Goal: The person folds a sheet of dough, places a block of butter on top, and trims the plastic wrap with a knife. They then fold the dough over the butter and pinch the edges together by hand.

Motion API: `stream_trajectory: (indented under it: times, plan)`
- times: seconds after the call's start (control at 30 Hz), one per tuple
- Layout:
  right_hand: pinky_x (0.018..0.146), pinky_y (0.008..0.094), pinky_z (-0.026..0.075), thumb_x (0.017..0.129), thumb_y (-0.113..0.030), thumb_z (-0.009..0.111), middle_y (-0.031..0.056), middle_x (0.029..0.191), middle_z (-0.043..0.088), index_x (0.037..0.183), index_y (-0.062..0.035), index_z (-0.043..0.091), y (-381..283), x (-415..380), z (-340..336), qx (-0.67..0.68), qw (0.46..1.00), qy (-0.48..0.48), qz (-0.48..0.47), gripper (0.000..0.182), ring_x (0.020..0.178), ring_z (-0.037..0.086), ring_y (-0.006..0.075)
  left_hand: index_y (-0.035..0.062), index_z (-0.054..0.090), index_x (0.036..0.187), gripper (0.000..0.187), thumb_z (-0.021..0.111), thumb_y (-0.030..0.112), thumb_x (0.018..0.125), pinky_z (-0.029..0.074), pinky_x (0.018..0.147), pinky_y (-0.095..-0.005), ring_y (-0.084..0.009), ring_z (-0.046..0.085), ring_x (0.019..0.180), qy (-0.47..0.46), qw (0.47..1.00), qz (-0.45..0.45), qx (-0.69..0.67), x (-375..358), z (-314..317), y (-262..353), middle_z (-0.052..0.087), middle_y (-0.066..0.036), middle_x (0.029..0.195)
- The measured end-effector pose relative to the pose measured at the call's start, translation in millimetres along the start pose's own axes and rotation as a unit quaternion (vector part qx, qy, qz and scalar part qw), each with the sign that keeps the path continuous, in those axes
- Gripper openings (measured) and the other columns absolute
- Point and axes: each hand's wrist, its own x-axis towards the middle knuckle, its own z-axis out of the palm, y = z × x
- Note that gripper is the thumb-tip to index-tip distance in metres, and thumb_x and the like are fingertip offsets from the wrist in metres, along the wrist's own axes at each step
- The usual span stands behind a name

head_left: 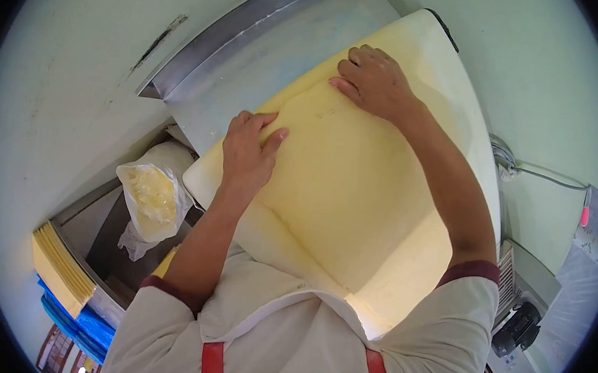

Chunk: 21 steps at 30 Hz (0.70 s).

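Observation:
A large pale-yellow sheet (342,169), smooth and waxy-looking, lies over a broad white rounded surface (452,72) in front of me. A faint ridge or edge line crosses its far side between my two hands. My left hand (249,148) is on the far left part of the sheet, fingers bent over and thumb near them, gripping it near the edge. Farther up and right, my right hand (376,81) has its fingers curled and its thumb against the sheet near the same edge. The undersides of the fingers are hidden.
A metal-rimmed tray (252,65) adjoins the far side. At left stand an open white bag (156,201) with pale-yellow flaky contents, a stack of yellow sheets (61,267) and blue plastic (82,317). Right are a coiled cable (502,156) and a black motor-like part (518,330).

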Motion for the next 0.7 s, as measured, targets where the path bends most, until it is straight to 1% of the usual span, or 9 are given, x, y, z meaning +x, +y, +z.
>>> stream_trajectory:
  times: [0.07,0.13,0.17,0.23,0.37,0.43,0.53,0.63,0.7]
  plan:
    - [0.082,0.0404,0.048,0.091,-0.036,0.061,0.0105,0.095,0.059,0.09,-0.0055,0.062,2,-2,0,0.015,0.999,-0.033,0.023,0.031,0.095,0.058,0.0277,0.0008,0.066,0.107,0.034,0.076,0.019,0.079,0.047,0.086,-0.0365,-0.0281,0.059,0.093,-0.033,0.997,-0.064,-0.022,-8,-5,3,0.061,-0.013,0.098]
    - [0.084,0.0398,0.048,0.092,-0.035,0.062,0.0108,0.096,0.06,0.091,-0.0047,0.063,5,3,0,0.042,0.998,-0.027,0.022,0.03,0.095,0.058,0.0281,0.0013,0.066,0.107,0.034,0.076,0.018,0.079,0.047,0.087,-0.0364,-0.0272,0.059,0.093,-0.03,0.996,-0.061,-0.05,-7,-6,3,0.062,-0.012,0.097]
    - [0.084,0.0395,0.048,0.091,-0.033,0.063,0.0106,0.096,0.06,0.094,-0.0046,0.064,10,0,1,0.1,0.994,0.019,0.049,0.029,0.095,0.058,0.0285,0.0015,0.067,0.107,0.033,0.076,0.018,0.08,0.047,0.088,-0.0363,-0.0267,0.059,0.093,-0.029,0.996,-0.06,-0.064,-6,-7,4,0.062,-0.012,0.097]
    - [0.084,0.0389,0.048,0.09,-0.03,0.064,0.0103,0.096,0.061,0.1,-0.0045,0.067,18,-16,7,0.213,0.965,0.112,0.107,0.027,0.095,0.058,0.0291,0.0021,0.067,0.106,0.031,0.075,0.018,0.08,0.048,0.086,-0.035,-0.0259,0.061,0.091,0.047,0.999,0.021,-0.006,-4,-8,8,0.063,-0.011,0.095]
    - [0.084,0.0384,0.047,0.088,-0.022,0.067,0.0112,0.099,0.061,0.113,-0.0058,0.067,15,-54,4,0.302,0.914,0.074,0.262,0.03,0.096,0.058,0.0294,0.0026,0.068,0.106,0.03,0.075,0.018,0.081,0.05,0.082,-0.0336,-0.025,0.064,0.086,0.097,0.988,0.117,-0.018,19,14,9,0.065,-0.01,0.094]
    - [0.084,0.0381,0.047,0.087,-0.021,0.069,0.012,0.103,0.061,0.116,-0.0066,0.067,11,-54,8,0.314,0.9,0.096,0.286,0.032,0.096,0.058,0.0284,0.0018,0.068,0.108,0.031,0.075,0.017,0.082,0.05,0.082,-0.0324,-0.0228,0.065,0.087,0.014,0.999,0.033,-0.031,23,18,16,0.067,-0.01,0.098]
    - [0.087,0.0385,0.047,0.085,-0.02,0.07,0.0152,0.111,0.062,0.12,-0.0053,0.064,4,-54,12,0.281,0.908,0.108,0.292,0.039,0.102,0.058,0.0308,0.0001,0.068,0.111,0.033,0.074,0.016,0.083,0.05,0.082,-0.0299,-0.0179,0.066,0.089,-0.043,0.996,-0.019,-0.077,28,19,18,0.068,-0.01,0.103]
    - [0.096,0.0401,0.044,0.086,-0.022,0.069,0.0178,0.121,0.06,0.128,-0.0026,0.057,-17,-73,23,0.118,0.912,0.291,0.263,0.048,0.113,0.055,0.0336,-0.0015,0.066,0.116,0.036,0.072,0.016,0.085,0.049,0.084,-0.028,-0.0144,0.065,0.093,-0.087,0.99,-0.028,-0.11,29,9,6,0.068,-0.01,0.108]
    - [0.101,0.043,0.04,0.087,-0.024,0.067,0.0185,0.126,0.057,0.132,-0.0011,0.051,-44,-108,25,0.075,0.902,0.252,0.343,0.053,0.118,0.051,0.0356,-0.0009,0.065,0.117,0.036,0.071,0.016,0.086,0.049,0.084,-0.0283,-0.0148,0.064,0.092,-0.097,0.986,-0.005,-0.135,33,8,2,0.069,-0.01,0.107]
